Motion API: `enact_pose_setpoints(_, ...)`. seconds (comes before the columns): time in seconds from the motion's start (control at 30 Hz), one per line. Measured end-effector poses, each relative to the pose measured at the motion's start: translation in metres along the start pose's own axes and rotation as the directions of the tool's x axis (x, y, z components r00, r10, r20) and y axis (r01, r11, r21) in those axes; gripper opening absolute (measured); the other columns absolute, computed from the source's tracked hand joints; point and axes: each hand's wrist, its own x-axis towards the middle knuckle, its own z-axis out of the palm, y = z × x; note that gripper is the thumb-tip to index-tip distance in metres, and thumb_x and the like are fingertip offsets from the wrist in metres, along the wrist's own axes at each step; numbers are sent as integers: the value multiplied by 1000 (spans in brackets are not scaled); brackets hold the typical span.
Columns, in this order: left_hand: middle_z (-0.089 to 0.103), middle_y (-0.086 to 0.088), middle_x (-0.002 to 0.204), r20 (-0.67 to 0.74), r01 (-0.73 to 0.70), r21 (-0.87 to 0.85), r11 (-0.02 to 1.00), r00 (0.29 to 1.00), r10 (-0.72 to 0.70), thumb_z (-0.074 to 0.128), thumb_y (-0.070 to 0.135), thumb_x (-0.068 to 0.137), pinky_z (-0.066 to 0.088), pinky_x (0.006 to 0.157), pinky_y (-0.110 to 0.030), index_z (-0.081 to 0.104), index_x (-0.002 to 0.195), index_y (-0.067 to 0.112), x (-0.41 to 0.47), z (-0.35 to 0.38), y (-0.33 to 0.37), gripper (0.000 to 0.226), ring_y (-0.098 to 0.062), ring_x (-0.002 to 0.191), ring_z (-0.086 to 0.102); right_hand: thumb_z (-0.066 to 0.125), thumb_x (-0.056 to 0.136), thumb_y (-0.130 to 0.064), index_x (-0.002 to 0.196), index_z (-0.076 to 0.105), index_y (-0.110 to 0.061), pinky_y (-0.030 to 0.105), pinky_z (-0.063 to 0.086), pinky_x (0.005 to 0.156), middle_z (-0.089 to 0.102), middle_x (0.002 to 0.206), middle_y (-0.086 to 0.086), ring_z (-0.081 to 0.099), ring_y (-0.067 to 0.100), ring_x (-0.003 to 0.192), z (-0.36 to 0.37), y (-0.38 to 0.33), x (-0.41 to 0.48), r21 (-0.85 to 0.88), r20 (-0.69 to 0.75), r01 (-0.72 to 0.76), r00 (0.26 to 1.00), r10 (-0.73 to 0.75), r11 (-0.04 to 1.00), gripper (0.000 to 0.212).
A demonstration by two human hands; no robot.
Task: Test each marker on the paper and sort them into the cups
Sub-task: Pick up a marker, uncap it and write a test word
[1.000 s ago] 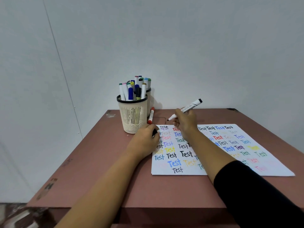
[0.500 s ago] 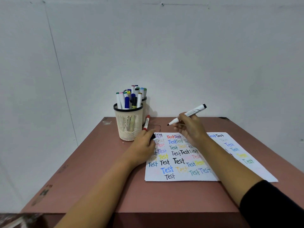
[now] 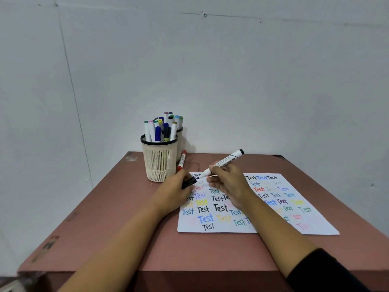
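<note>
Marker (image 3: pixel 226 162) tip hangs beside cap (image 3: pixel 188 183) over far-left paper (image 3: pixel 227 228) corner.

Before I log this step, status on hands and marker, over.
Right hand grips uncapped black marker, tip at paper. Left hand holds cap. Red marker beside cup, clear.

wall (image 3: pixel 252 81): plain white, thin panel seams, rising beyond the fingers (image 3: pixel 214 182) | worktop (image 3: pixel 126 239): reddish-brown, scuff marks left of the fingers | light: soft, even
</note>
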Motion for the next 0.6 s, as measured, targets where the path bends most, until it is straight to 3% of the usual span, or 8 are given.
enact_pose_setpoints(0.2, 65, -2, 97, -24, -67, -50, 997, 998, 66, 61, 17, 88, 39, 69, -17, 60, 105, 11, -2, 0, 4, 18, -15, 86, 58, 61, 91, -10, 89, 60, -5, 23, 56, 61, 67, 77, 6, 64, 13, 64, 3, 1, -4, -4, 82, -41, 996, 41, 999, 5)
enact_pose_setpoints(0.33, 59, 9, 73, -97, -113, -120, 986, 990, 102, 58, 20, 90, 37, 59, -13, 65, 101, 13, -5, -1, 9, 14, -1, 63, 52, 60, 90, -9, 91, 62, -3, 16, 48, 52, 65, 66, 0, 57, 6, 58, 2, -1, -5, 131, 160, -98, 984, 76, 987, 6)
enact_pose_setpoints(0.43, 54, 11, 62, -87, -77, -201, 976, 994, 61, 56, 21, 92, 34, 53, -14, 66, 93, 13, -4, -1, 9, 13, 0, 55, 49, 60, 88, -7, 92, 61, -2, 14, 39, 45, 61, 70, 2, 48, 4, 53, 2, -1, -3, 200, 186, -129, 978, 92, 971, 6)
enact_pose_setpoints(0.6, 49, 10, 55, 4, 33, -429, 903, 999, -35, 55, 19, 92, 34, 52, -19, 65, 81, 12, -3, -2, 11, 17, 1, 47, 41, 58, 88, -6, 91, 60, -4, 14, 36, 44, 59, 70, 2, 47, 4, 52, 2, -1, -3, 248, 219, -160, 970, 105, 955, 4)
